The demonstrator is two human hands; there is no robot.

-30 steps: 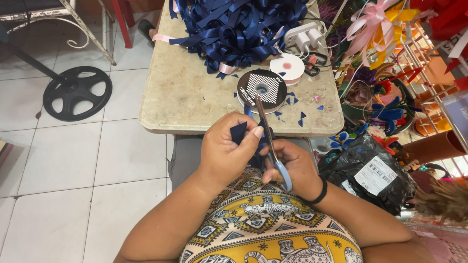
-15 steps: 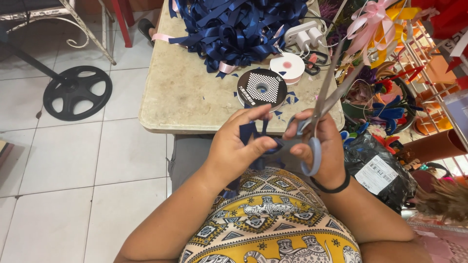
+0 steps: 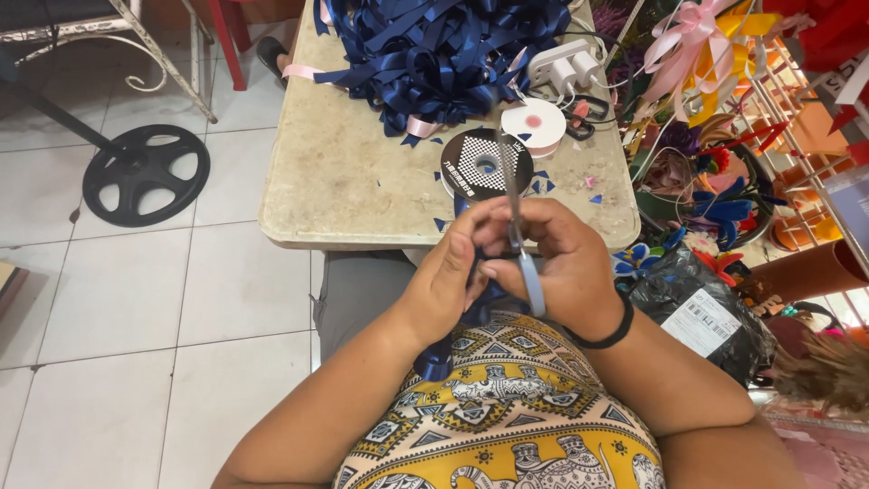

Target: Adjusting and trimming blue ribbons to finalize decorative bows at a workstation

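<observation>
At centre frame, the right hand (image 3: 566, 272) grips scissors (image 3: 518, 231), blades pointing up toward the ribbon spool (image 3: 486, 165) on the desk (image 3: 362, 190). The left hand (image 3: 453, 272) has its fingers closed on a dark blue ribbon (image 3: 480, 299) hanging to the lap.

Right hand (image 3: 566, 272) holds scissors (image 3: 516, 222) upright; left hand (image 3: 453, 272) pinches what seems navy ribbon (image 3: 484, 299).

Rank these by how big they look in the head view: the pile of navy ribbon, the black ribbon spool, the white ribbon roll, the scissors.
1. Pile of navy ribbon, by far.
2. Black ribbon spool.
3. White ribbon roll.
Scissors: long but thin, partly hidden by the hands and nearer the camera, so unranked.
</observation>
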